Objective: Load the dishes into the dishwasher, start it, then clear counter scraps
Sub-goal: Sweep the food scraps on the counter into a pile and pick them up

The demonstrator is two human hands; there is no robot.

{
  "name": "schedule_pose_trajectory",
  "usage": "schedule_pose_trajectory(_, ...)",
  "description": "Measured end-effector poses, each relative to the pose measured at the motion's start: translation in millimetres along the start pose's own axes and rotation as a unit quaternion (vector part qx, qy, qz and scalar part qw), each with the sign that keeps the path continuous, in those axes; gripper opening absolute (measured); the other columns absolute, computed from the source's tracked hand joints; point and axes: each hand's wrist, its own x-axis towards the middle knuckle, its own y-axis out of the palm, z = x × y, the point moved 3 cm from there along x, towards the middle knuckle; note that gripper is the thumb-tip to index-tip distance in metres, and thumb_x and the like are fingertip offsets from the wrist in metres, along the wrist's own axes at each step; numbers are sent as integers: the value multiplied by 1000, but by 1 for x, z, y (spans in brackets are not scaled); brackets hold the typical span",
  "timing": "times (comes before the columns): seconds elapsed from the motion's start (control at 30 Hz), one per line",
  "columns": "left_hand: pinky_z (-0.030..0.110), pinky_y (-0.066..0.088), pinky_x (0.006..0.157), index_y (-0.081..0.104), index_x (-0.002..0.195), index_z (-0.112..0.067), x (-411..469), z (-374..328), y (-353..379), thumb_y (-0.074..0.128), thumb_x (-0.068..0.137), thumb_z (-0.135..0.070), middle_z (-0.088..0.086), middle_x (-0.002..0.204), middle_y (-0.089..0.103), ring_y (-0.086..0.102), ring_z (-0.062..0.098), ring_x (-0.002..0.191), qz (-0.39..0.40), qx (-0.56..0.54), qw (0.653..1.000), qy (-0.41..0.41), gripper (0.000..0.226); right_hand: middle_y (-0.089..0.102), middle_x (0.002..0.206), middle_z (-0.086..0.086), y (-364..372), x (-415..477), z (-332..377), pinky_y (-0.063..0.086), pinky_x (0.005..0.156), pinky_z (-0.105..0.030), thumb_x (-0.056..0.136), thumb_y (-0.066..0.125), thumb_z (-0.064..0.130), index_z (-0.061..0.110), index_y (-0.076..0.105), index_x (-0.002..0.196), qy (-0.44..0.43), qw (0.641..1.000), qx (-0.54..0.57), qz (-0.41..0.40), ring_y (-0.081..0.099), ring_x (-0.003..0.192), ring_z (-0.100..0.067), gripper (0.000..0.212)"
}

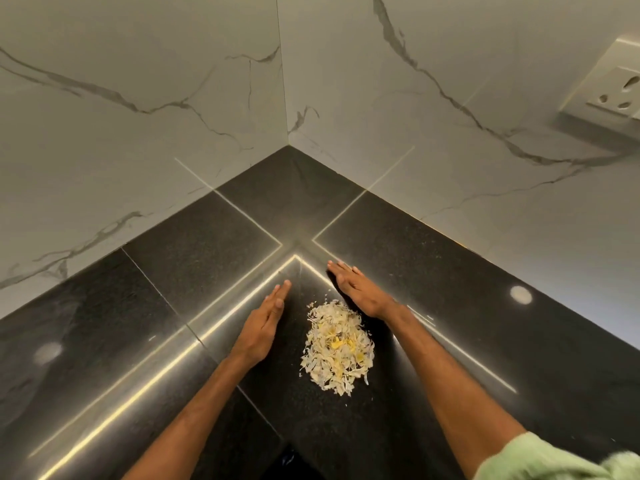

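in the inner corner of the black bench (194, 258), the left hand (266, 318) stands on its edge, fingers straight and together, palm turned rightward, holding nothing. the right hand (358, 289) lies low over the stone, fingers straight, likewise holding nothing. between the two wrists sits the pile of scraps (337, 348), pale shavings with some yellow bits, its long axis running from the near side toward the corner. the pile lies to the right of the left hand, a bare strip of bench between them. the right hand sits just beside the pile's far right end; contact cannot be confirmed. judgement: the right hand is nearer, and gathering calls for both palms to close inward across the pile's short axis. stray flakes at the far end could be missed. veined wall tiles (138, 98) stand behind.
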Motion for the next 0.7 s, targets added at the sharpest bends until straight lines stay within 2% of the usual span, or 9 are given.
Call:
schedule_pose_trajectory(0.1, 28, 0, 122, 12, 155, -36, 12, -2, -11, 3, 88, -77, -21, 160, 3, -1, -5, 146, -3, 83, 996, 12, 80, 6, 165, 6, 6, 23, 4, -2, 125, -45, 102, 7, 52, 24, 12, 158, -35, 996, -59, 57, -5, 148, 0, 63)
schedule_pose_trajectory(0.2, 33, -3, 124, 0, 154, -26, 29, 6, -15, -7, 86, -78, -11, 161, -5, -7, 5, 150, 7, 175, 984, 8, 86, 4, 165, 10, 26, 7, 9, -7, 124, -36, 102, 5, 52, 28, 11, 158, -96, 985, -84, 114, -9, 149, 1, 61)
schedule_pose_trajectory(0.3, 34, -6, 124, -3, 154, -24, 34, 10, -3, -13, 82, -81, -8, 161, -10, -12, 9, 150, 31, 221, 975, 14, 93, 13, 163, 16, 33, -30, 5, -3, 121, -26, 100, 5, 60, 34, 20, 156, -95, 986, -5, 134, 2, 149, 6, 64)
schedule_pose_trajectory(0.37, 32, -9, 123, -3, 155, -24, 30, 6, 9, -12, 84, -78, -9, 161, -12, -16, 5, 149, 53, 225, 972, 36, 90, 22, 160, 21, 23, -53, -3, 9, 117, -20, 92, 7, 74, 38, 29, 153, -50, 993, 91, 59, 15, 145, 9, 74)
schedule_pose_trajectory(0.43, 35, -7, 124, -1, 156, -25, 17, -1, 26, -11, 89, -73, -10, 163, -11, -18, 1, 148, 92, 228, 966, 78, 83, 25, 155, 29, 17, -76, -11, 15, 112, -15, 87, 8, 82, 41, 32, 151, -10, 991, 132, -37, 21, 139, 17, 79)
schedule_pose_trajectory(0.5, 35, -7, 124, 4, 157, -27, -2, -6, 42, -10, 93, -69, -11, 164, -6, -15, -1, 148, 120, 229, 959, 118, 77, 24, 154, 30, 25, -96, -14, 17, 118, -25, 87, 7, 82, 43, 30, 151, 8, 990, 123, -75, 21, 139, 17, 79)
schedule_pose_trajectory(0.6, 28, -6, 123, 13, 156, -30, -31, -7, 52, -2, 98, -63, -15, 164, 4, -6, -2, 149, 137, 182, 962, 148, 69, 21, 160, 24, 48, -115, -12, 18, 123, -44, 92, 11, 76, 41, 26, 154, 22, 984, 130, -122, 18, 147, 4, 72)
schedule_pose_trajectory(0.7, 23, -1, 122, 17, 155, -33, -45, -6, 47, 7, 99, -64, -21, 163, 8, 1, -2, 150, 81, 77, 988, 109, 66, 10, 163, 21, 62, -125, -6, 17, 123, -48, 89, 9, 80, 42, 15, 156, 55, 977, 97, -180, 7, 149, 3, 77)
